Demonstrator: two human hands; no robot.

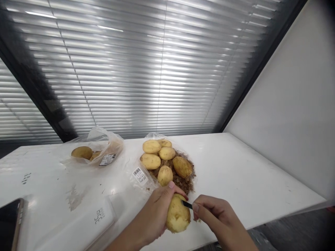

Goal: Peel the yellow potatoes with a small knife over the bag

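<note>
A partly peeled potato (pixel 178 214) is held in my left hand (pixel 155 212), whose thumb and fingers wrap round its left side and top. My right hand (pixel 218 214) pinches a thin dark tool (pixel 186 204), and the tool's tip touches the potato's upper right. Just beyond, several pale peeled potatoes (pixel 150 161) rest on a clear plastic bag among a heap of brown peelings (pixel 180 181). A browner potato (pixel 182 167) lies at the right of that heap.
Further left, a clear bag (pixel 115 144) with a label holds unpeeled potatoes (pixel 82 152). A white box (pixel 78 223) and a dark phone (pixel 9 223) lie at the near left of the white table (pixel 230 167). Window blinds stand behind, a white wall at right.
</note>
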